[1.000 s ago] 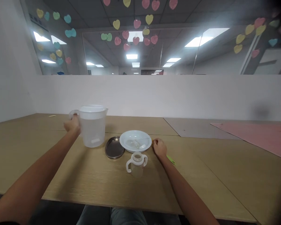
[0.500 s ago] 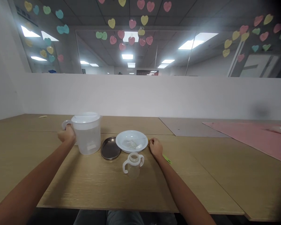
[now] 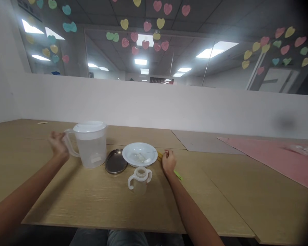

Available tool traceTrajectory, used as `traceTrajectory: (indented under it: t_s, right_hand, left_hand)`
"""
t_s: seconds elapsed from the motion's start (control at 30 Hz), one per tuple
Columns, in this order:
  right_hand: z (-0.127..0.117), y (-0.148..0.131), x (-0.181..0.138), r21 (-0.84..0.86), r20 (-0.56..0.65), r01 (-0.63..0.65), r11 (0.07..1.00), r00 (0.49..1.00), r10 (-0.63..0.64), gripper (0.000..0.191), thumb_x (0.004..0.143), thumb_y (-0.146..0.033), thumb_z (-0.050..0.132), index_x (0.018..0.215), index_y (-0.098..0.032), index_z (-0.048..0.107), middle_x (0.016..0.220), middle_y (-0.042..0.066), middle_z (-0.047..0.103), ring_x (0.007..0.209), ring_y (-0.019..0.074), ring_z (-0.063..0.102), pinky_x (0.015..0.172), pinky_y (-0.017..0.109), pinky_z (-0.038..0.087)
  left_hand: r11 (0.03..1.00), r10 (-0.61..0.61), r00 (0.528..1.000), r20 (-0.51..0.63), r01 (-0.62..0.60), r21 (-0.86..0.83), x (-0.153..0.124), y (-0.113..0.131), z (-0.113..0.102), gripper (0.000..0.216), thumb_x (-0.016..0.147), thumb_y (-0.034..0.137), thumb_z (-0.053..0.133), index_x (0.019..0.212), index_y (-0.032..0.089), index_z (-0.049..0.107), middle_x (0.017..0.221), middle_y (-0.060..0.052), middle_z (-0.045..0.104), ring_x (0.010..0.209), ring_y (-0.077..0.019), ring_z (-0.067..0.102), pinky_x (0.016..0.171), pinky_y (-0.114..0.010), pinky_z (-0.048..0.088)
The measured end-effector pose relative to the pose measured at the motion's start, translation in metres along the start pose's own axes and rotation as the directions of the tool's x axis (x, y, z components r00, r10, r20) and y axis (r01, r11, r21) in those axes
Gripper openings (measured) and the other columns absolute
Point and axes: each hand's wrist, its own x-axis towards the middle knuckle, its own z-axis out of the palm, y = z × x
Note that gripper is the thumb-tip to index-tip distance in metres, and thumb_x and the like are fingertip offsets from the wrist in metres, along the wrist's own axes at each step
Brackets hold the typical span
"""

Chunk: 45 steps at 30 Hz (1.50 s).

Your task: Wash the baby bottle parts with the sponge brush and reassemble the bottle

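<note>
My left hand (image 3: pixel 56 143) hovers just left of the handle of a clear plastic pitcher (image 3: pixel 91 145) with a lid and some water. The fingers are loosely spread and off the handle. The pitcher stands on the wooden table (image 3: pixel 92 201). My right hand (image 3: pixel 168 160) rests as a fist on the table, right of a white bowl (image 3: pixel 140 154). A thin yellow-green utensil (image 3: pixel 178 175) sticks out at both sides of the fist. In front of the bowl stands a small two-handled cup (image 3: pixel 140 179) with no lid. A round metal dish (image 3: pixel 115 161) lies between pitcher and bowl.
A white partition wall (image 3: pixel 169 106) runs along the back of the table. A grey mat (image 3: pixel 202 140) and a pink mat (image 3: pixel 272 153) lie at the right. The table's near edge (image 3: pixel 143 229) is close to my legs.
My left hand lowered the pitcher onto the table, then let go of the handle and drew back left. The right fist stayed beside the bowl.
</note>
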Motion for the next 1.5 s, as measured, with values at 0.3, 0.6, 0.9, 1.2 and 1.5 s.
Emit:
traceTrajectory:
  t_s: [0.3, 0.6, 0.9, 1.2, 1.5]
  right_hand:
    - [-0.068, 0.018, 0.002, -0.096, 0.085, 0.042, 0.995, 0.996, -0.034, 0.030, 0.080, -0.027, 0.039, 0.098, -0.015, 0.061, 0.079, 0.005, 0.063, 0.074, 0.0181, 0.055, 0.067, 0.025, 0.037]
    - [-0.063, 0.025, -0.019, -0.478, 0.487, 0.222, 0.850, 0.872, 0.047, 0.032, 0.089, -0.034, 0.041, 0.102, -0.013, 0.061, 0.102, 0.013, 0.064, 0.095, 0.0225, 0.059, 0.073, 0.027, 0.038]
    - [-0.060, 0.025, -0.021, -0.496, 0.524, 0.275, 0.824, 0.851, 0.032, 0.024, 0.088, -0.027, 0.041, 0.097, -0.017, 0.061, 0.099, 0.011, 0.066, 0.090, 0.0201, 0.062, 0.065, 0.025, 0.036]
    - [-0.069, 0.022, -0.015, -0.396, 0.274, -0.087, 0.914, 0.939, 0.208, 0.035, 0.092, -0.030, 0.030, 0.112, -0.013, 0.054, 0.100, 0.013, 0.065, 0.089, 0.0233, 0.061, 0.064, 0.027, 0.037]
    - [-0.040, -0.037, -0.014, -0.078, 0.096, 0.322, 0.944, 0.944, -0.314, 0.044, 0.094, -0.036, 0.025, 0.125, -0.020, 0.053, 0.110, 0.009, 0.063, 0.085, 0.0176, 0.061, 0.069, 0.024, 0.039]
  left_hand:
    - [0.933, 0.352, 0.913, 0.207, -0.324, -0.156, -0.030, 0.123, 0.023, 0.017, 0.081, 0.030, 0.047, 0.090, 0.020, 0.057, 0.085, -0.004, 0.063, 0.082, -0.0182, 0.058, 0.082, -0.032, 0.045]
    - [0.770, 0.270, 0.267, 0.925, -0.636, -0.042, -0.121, 0.137, 0.177, 0.034, 0.081, 0.016, 0.048, 0.110, 0.018, 0.064, 0.102, -0.013, 0.068, 0.099, -0.0248, 0.060, 0.091, -0.036, 0.040]
    - [0.813, 0.232, 0.356, 0.905, -0.582, 0.021, -0.119, 0.116, 0.178, 0.020, 0.075, 0.011, 0.054, 0.079, 0.016, 0.072, 0.085, -0.014, 0.071, 0.094, -0.0252, 0.061, 0.091, -0.040, 0.039]
    - [0.966, 0.158, 0.656, 0.738, -0.257, 0.021, -0.113, 0.104, 0.159, 0.029, 0.090, 0.022, 0.035, 0.105, 0.018, 0.060, 0.100, -0.007, 0.068, 0.089, -0.0166, 0.063, 0.077, -0.027, 0.048]
    - [0.973, -0.029, 0.913, 0.408, 0.119, -0.198, -0.134, 0.103, 0.140, 0.026, 0.088, 0.032, 0.043, 0.102, 0.018, 0.060, 0.097, -0.008, 0.068, 0.089, -0.0195, 0.062, 0.081, -0.031, 0.047]
